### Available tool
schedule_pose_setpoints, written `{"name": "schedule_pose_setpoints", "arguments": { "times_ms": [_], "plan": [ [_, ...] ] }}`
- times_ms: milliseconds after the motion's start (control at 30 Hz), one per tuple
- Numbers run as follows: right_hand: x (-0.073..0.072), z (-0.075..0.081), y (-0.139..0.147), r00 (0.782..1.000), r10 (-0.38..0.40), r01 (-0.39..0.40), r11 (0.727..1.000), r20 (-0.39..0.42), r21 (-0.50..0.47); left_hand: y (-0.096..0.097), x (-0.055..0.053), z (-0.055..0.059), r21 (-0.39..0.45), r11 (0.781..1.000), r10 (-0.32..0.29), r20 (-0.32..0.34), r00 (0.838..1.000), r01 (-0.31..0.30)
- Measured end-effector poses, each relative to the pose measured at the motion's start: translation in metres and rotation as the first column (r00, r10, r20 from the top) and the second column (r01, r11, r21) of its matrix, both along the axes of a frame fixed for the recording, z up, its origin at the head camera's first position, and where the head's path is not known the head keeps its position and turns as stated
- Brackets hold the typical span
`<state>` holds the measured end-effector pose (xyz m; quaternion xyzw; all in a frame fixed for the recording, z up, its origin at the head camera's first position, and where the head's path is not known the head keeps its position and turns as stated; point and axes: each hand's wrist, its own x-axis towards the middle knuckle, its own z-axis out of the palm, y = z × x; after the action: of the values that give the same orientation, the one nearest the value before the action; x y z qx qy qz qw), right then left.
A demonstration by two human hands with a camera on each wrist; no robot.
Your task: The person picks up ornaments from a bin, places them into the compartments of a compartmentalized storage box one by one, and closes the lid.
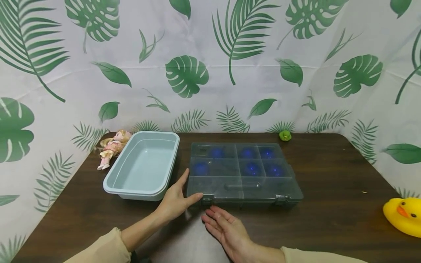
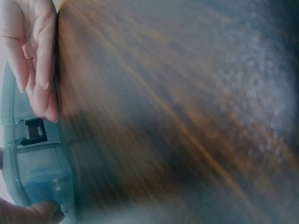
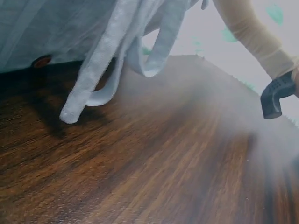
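Observation:
A translucent grey-green compartment box (image 1: pixel 217 186) lies flat on the dark wooden table, its lid down and its two latches toward me. Blue shiny round things (image 1: pixel 252 168) show through several compartments. My left hand (image 1: pixel 175 201) spans the box's front left corner; the thumb touches the front edge by the left latch (image 1: pixel 207 199), and the fingers stretch along the left side. In the left wrist view, that thumb (image 2: pixel 35 212) rests on the box's corner. Just in front of the box, my right hand (image 1: pixel 230 232) is palm up, fingers loosely bent and holding nothing.
Left of the box stands a pale blue plastic basin (image 1: pixel 141 193), with a doll (image 1: pixel 113 144) beside it. A small green duck (image 1: pixel 285 135) sits at the back, a big yellow duck (image 1: pixel 406 217) at the right. Pale straps (image 3: pixel 100 60) hang in the right wrist view.

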<state>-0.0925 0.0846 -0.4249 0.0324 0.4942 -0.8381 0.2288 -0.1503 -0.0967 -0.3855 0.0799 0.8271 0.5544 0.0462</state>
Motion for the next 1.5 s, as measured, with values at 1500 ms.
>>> {"name": "schedule_pose_setpoints", "arguments": {
  "times_ms": [1500],
  "plan": [
    [-0.021,0.009,-0.011,0.997,0.004,0.015,0.971,-0.080,0.240,0.001,0.007,0.002,-0.049,0.998,0.044,-0.069,0.997,-0.047]
  ]
}}
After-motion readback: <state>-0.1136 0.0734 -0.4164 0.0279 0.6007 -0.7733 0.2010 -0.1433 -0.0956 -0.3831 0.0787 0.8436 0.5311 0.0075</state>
